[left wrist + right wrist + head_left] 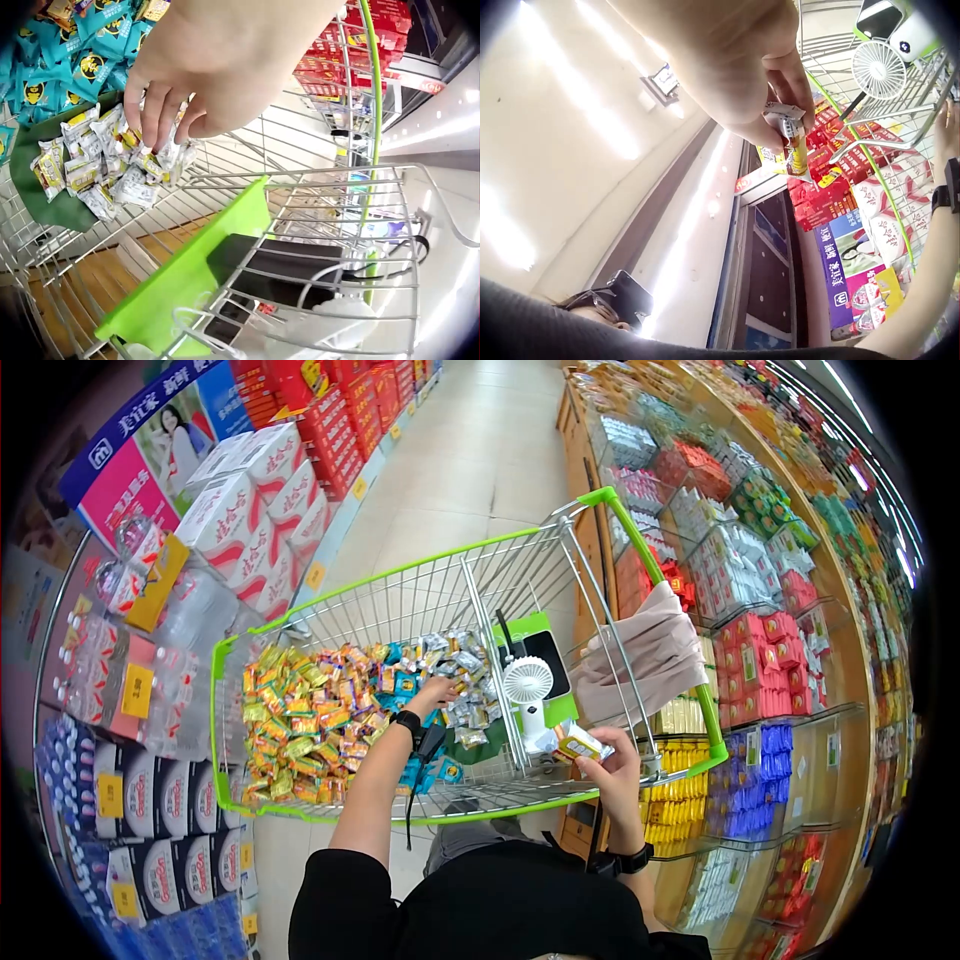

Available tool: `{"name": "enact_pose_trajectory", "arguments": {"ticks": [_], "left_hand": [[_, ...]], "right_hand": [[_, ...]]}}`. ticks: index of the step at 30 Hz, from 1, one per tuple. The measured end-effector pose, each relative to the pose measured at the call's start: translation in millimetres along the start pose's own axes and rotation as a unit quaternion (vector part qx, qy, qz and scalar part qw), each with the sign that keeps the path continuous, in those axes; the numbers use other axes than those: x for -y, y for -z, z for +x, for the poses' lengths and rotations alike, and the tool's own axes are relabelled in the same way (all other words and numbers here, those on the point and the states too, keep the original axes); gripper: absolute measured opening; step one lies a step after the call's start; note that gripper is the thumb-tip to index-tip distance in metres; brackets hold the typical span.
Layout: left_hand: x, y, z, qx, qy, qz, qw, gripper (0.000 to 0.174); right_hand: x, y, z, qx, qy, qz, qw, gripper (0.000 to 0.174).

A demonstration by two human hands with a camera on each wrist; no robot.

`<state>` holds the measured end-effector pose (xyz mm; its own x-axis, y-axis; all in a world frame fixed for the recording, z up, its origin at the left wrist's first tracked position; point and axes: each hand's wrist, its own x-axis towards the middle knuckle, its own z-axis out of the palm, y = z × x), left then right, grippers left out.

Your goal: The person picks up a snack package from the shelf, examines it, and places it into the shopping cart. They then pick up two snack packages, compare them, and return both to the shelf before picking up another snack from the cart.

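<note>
Inside the shopping cart, my left hand reaches down over small white-and-silver wrapped snack packets. The left wrist view shows its fingers spread a little, fingertips right at the white packets, which lie on a dark green base beside teal packets. Orange and yellow packets fill the cart's far-left part. Near the cart's child seat, my right hand pinches white-and-yellow wrapped snack packets between thumb and fingers; the right wrist view shows the wrapper jutting out from the grip.
A white handheld fan stands by the green seat panel with a dark device. Beige cloth hangs at the handle end. Shelves of bagged snacks line the right; boxes and water bottles line the left.
</note>
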<state>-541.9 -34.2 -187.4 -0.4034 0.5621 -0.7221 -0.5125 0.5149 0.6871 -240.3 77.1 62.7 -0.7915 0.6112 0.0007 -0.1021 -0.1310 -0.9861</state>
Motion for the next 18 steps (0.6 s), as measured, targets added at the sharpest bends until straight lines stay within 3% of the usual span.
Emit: {"name": "enact_pose_trajectory", "arguments": {"ticks": [2,10,12,13,16,18], "left_hand": [[2.9,-3.5,16.8,-0.027,-0.009,0.012,1.000,0.038],[6.6,-16.6,75.2,-0.005,-0.030,-0.054,0.998,0.019],[14.1,-13.0,101.1,0.001,-0.048,-0.085,0.995,0.023],[13.6,-15.3,110.4,-0.020,-0.026,-0.051,0.998,0.033],[30.9,-14.4,149.5,-0.008,-0.031,-0.008,0.999,0.041],[20.1,-17.8,139.0,0.011,0.025,0.015,1.000,0.046]], "right_hand": [[-1.6,2.0,0.2,-0.016,-0.006,-0.008,1.000,0.033],[-7.3,7.7,-7.2,-0.090,-0.027,-0.047,0.994,0.033],[-3.2,7.1,-9.9,-0.104,-0.036,-0.049,0.993,0.034],[-3.7,7.7,-11.7,-0.117,-0.038,-0.050,0.991,0.034],[-6.2,11.2,-14.6,-0.145,-0.045,-0.053,0.987,0.034],[-5.5,9.2,-14.7,-0.155,-0.029,-0.067,0.985,0.035]]}}
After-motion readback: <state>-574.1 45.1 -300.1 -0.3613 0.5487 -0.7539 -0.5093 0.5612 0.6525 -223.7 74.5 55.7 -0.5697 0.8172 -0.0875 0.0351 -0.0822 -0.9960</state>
